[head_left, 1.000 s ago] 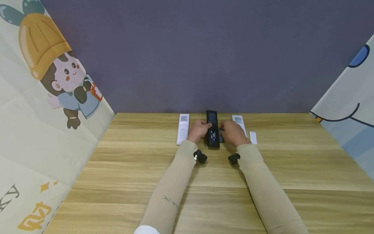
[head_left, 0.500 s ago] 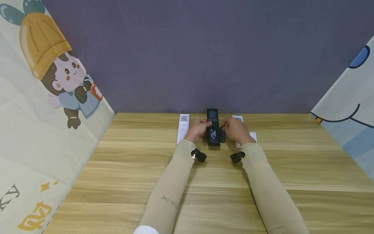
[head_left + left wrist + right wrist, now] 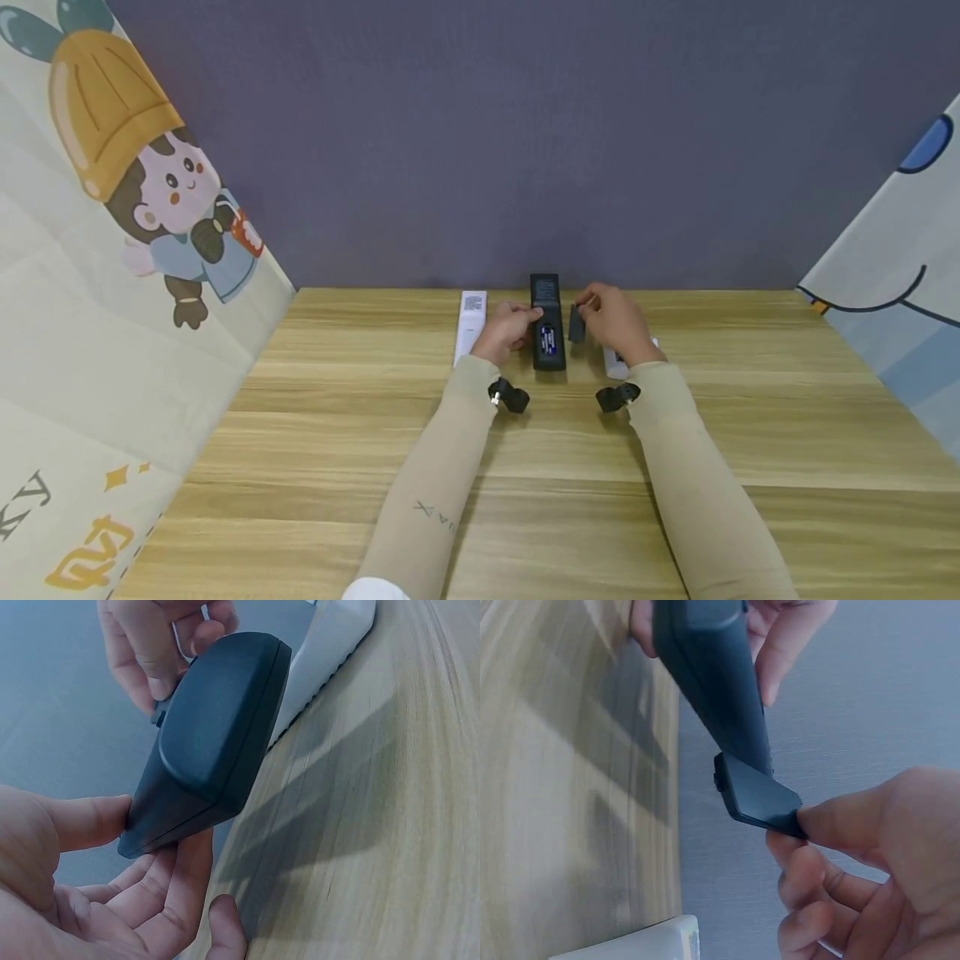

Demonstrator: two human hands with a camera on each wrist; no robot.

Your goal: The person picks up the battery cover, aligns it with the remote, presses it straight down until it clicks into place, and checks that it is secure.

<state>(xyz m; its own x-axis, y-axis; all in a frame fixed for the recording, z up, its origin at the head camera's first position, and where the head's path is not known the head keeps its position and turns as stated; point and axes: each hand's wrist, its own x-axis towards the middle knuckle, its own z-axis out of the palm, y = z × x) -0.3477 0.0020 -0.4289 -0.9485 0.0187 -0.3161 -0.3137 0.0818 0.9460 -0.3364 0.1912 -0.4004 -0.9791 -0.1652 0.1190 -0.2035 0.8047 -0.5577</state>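
Observation:
My left hand (image 3: 507,331) grips a black remote control (image 3: 547,292) by its left edge, thumb on the back face and fingers underneath. The remote is lifted off the table, its back turned up, and batteries (image 3: 549,340) show in the uncovered compartment. Between thumb and fingertips my right hand (image 3: 615,321) pinches a black battery cover (image 3: 761,793). In the head view this cover hangs just right of the remote, apart from it. From the left wrist, the end of the remote (image 3: 217,720) hides most of the cover.
A white remote (image 3: 471,321) lies face down to the left of my left hand. Another white remote (image 3: 615,365) lies partly hidden under my right hand, with a small white cover beside it mostly covered. The wooden table (image 3: 375,417) meets a dark wall (image 3: 480,142) at the back.
The right hand has drawn the black battery cover away from the table and up beside the remote. The black remote has risen slightly in the left hand.

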